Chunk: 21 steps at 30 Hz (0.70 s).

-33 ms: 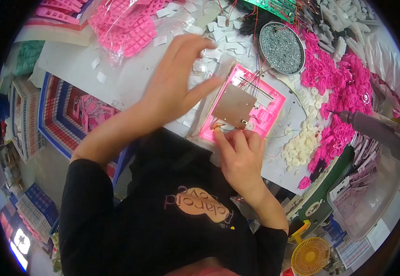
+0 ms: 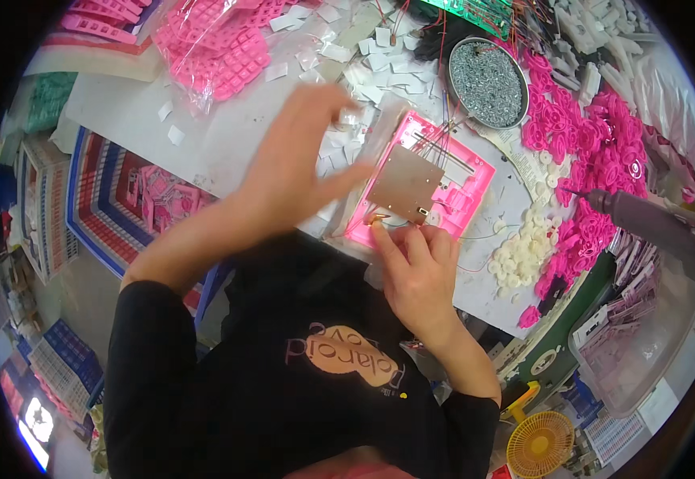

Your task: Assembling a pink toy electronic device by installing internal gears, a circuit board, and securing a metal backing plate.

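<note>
On the table in front of me lies a pink plastic casing [image 2: 469, 185], an open shell with wires in it. A brownish flat board [image 2: 406, 184] sits inside. My right hand [image 2: 419, 267] is closed on the casing's near edge with bent fingers. Its thumb or first fingertip touches a small brass-coloured part [image 2: 377, 218] at the near left corner. Fingertips are partly hidden against the casing. My left hand [image 2: 295, 160], blurred by motion, hovers left of the casing, thumb and fingers apart, nothing visible in it.
White paper-like pieces [image 2: 399, 65] lie scattered behind the casing. A round dish of small screws [image 2: 487, 84] stands at its far right. Pink rings [image 2: 587, 152] and cream discs [image 2: 519, 255] are heaped rightward. A dark tool [image 2: 651, 219] points in from the right. Bagged pink parts [image 2: 216, 52] lie far left.
My left hand has shifted slightly toward me and looks more blurred. My right hand stays at the casing's near edge, and the casing has barely moved.
</note>
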### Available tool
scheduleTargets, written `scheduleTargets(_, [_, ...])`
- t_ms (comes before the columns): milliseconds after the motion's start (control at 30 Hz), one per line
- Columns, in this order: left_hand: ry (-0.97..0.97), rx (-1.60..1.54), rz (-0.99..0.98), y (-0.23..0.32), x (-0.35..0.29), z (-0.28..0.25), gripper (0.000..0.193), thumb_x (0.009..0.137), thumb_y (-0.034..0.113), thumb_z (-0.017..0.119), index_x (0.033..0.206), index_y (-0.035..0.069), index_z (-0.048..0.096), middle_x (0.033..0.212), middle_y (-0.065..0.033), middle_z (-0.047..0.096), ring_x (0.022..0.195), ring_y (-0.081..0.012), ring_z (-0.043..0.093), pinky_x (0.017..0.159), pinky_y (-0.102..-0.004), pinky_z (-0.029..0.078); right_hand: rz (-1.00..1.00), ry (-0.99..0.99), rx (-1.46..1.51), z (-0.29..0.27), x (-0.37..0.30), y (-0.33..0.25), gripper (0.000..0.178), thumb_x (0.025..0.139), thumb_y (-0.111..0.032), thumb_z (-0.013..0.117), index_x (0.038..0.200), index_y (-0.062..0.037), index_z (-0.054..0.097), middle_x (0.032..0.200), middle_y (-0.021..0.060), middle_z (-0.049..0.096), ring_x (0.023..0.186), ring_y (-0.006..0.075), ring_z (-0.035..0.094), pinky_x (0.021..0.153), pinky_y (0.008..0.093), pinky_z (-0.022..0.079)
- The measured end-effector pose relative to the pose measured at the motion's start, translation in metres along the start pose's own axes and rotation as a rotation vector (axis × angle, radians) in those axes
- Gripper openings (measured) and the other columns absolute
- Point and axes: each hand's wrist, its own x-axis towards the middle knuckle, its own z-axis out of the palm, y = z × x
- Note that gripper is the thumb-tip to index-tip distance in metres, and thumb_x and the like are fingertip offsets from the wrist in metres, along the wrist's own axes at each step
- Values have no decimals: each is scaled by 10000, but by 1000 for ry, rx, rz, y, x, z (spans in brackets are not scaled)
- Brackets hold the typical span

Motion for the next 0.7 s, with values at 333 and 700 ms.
scheduleTargets(333, [-330, -704, -526, 12, -54, -8, 190, 952, 59, 636, 1131, -4, 631, 995, -39, 644, 895, -119, 606, 782, -264, 469, 26, -29, -46, 5, 2, 1, 533, 818, -242, 734, 1312, -63, 638, 931, 57, 561, 913, 255, 540, 795, 404, 406])
scheduleTargets(700, [-294, -945, -343, 2, -14, 33, 145, 948, -10, 646, 1086, -32, 686, 1033, -86, 694, 879, -132, 670, 767, -234, 528, -37, -223, -15, -15, 9, 7, 585, 826, -282, 763, 1382, -182, 611, 896, 39, 536, 860, 224, 551, 772, 388, 418])
